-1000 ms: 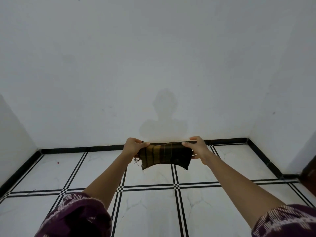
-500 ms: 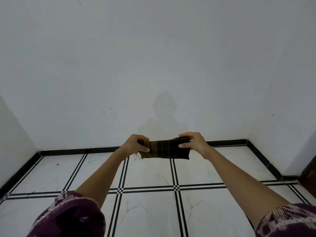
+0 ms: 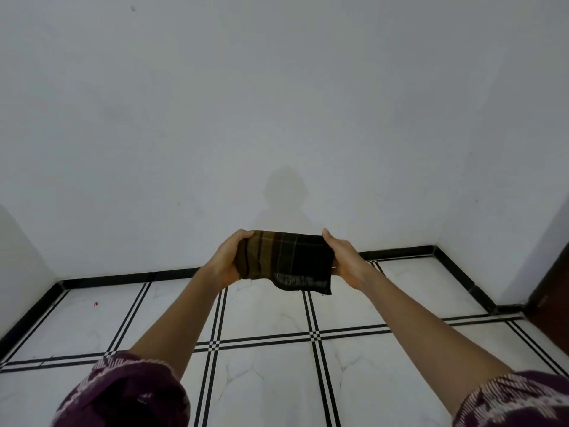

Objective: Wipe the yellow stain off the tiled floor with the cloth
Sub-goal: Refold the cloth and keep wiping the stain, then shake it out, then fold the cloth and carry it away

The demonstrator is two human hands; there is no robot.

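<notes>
A folded dark plaid cloth (image 3: pixel 286 260), brown and black, is held up in the air in front of the white wall. My left hand (image 3: pixel 228 261) grips its left end and my right hand (image 3: pixel 345 260) grips its right end, arms stretched forward. One loose corner of the cloth hangs down at the lower right. Below lies the white tiled floor (image 3: pixel 264 306) with black double lines. No clear yellow stain shows on the tiles; the cloth and my arms hide part of the floor.
A black skirting strip (image 3: pixel 123 277) runs along the wall's base. A tiny red speck (image 3: pixel 95 303) lies on the left tile. A dark brown door edge (image 3: pixel 551 291) stands at the right. My shadow falls on the wall.
The cloth went from hanging stretched to being folded smaller, and now lies flatter and wider between both hands, which have turned palms inward around its ends.
</notes>
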